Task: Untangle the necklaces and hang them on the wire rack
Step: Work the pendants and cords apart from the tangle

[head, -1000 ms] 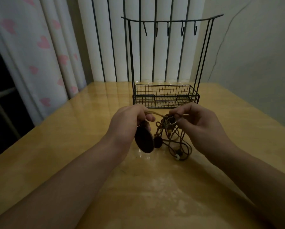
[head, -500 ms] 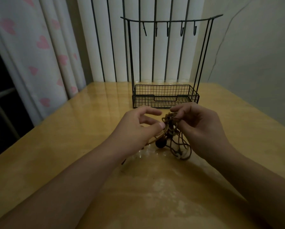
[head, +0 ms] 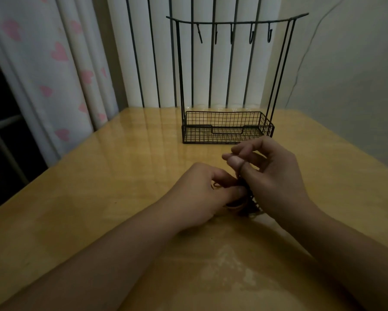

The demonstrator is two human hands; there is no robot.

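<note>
A tangle of brown cord necklaces [head: 249, 204] lies low over the wooden table [head: 121, 176], mostly hidden between my two hands. My left hand [head: 202, 196] has its fingers curled around part of the bundle, thumb pressed against it. My right hand [head: 271, 176] pinches a cord between thumb and forefinger above the tangle, its other fingers spread. The black wire rack [head: 227, 127] stands beyond my hands, with a mesh tray at its base and several bare hooks [head: 251, 37] on its top bar.
A pale curtain with pink hearts [head: 53, 63] hangs at the left, and vertical dark bars stand behind the rack. The table's left edge drops off near the curtain. A grey wall [head: 345, 75] is at the right.
Both hands have dropped toward the table and closer to me with the tangle. The dark round pendant seen earlier is now hidden under my left hand.
</note>
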